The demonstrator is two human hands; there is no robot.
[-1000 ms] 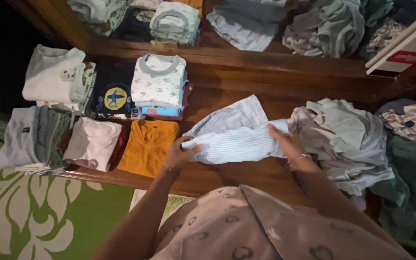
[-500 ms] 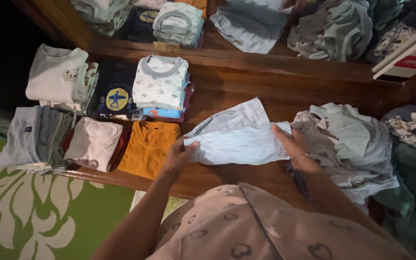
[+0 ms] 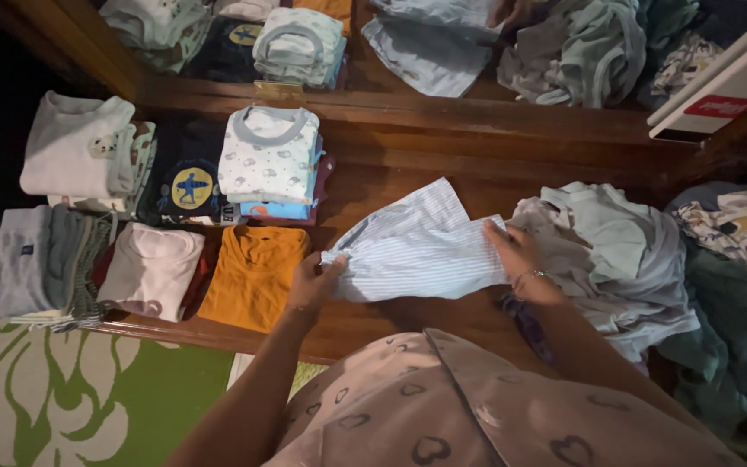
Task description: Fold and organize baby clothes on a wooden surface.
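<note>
The pale striped garment (image 3: pixel 417 251) is laid out on the wooden tabletop (image 3: pixel 477 156), roughly mid-table and near the front edge, and compared with a second ago it's been pulled a bit tidier: the lower band looks flatter and more squared off, while the upper flap is still angled up toward the far side. The left hand (image 3: pixel 311 284) is pinched on the garment's left end, thumb on top and fingers tucked under the cloth, so it's closed on the fabric. The right hand (image 3: pixel 519 259) has been slid in slightly from the right edge and is pressed flat on the right end, fingers held together and laid along the cloth rather than curled round it, so whether anything is really gripped there can't be told. Not much else has been shifted; the view has just drifted a little. So it reads as a fold being smoothed out, with the piece half-folded and not yet stacked, though that's only a judgement. Just left of the garment an orange folded shirt (image 3: pixel 254 275) is sat, with a pale pink folded top (image 3: pixel 150 270) and a grey folded stack (image 3: pixel 32 264) further left, and a white patterned folded top (image 3: pixel 271 156) behind those. On the right a loose heap of unfolded clothes (image 3: pixel 624 251) is piled up, touching the right wrist area
</note>
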